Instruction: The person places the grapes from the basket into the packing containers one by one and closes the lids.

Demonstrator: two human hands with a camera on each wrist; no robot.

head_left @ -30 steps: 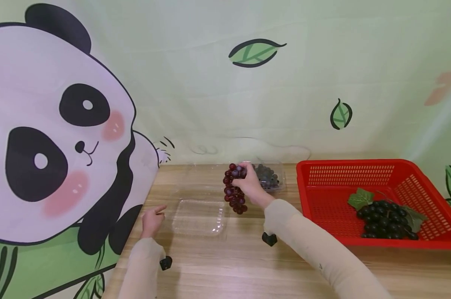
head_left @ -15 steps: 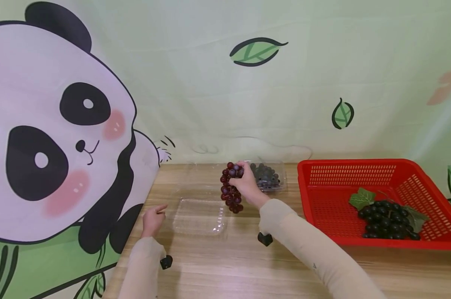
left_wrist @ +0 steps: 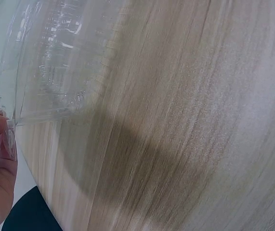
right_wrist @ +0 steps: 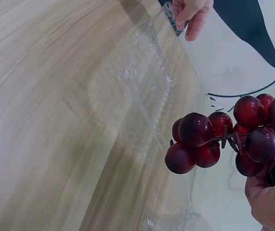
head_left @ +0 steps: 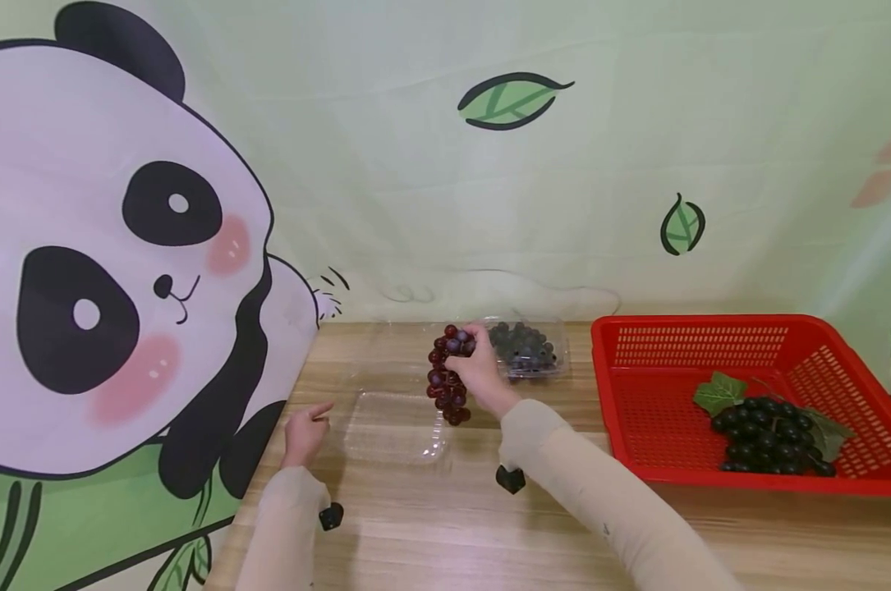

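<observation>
Bunch of red grapes [head_left: 446, 396] hangs mid-frame, right hand [head_left: 480, 371] pinching its upper part, left hand [head_left: 305, 435] pinching a clear clamshell [head_left: 395, 428] by its edge. Probably light, slick and loose; best held across several grapes.

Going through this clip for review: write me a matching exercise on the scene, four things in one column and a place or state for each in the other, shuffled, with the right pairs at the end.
Things
1. Red grapes
2. Black grapes with a green leaf
3. Red basket
4. Open clear container

Places and states
A. Edge pinched by the left hand
B. Held up in the right hand
C. Perforated, at the right on the table
D. Lying inside the red basket

Right pairs: 1-B, 2-D, 3-C, 4-A
</observation>
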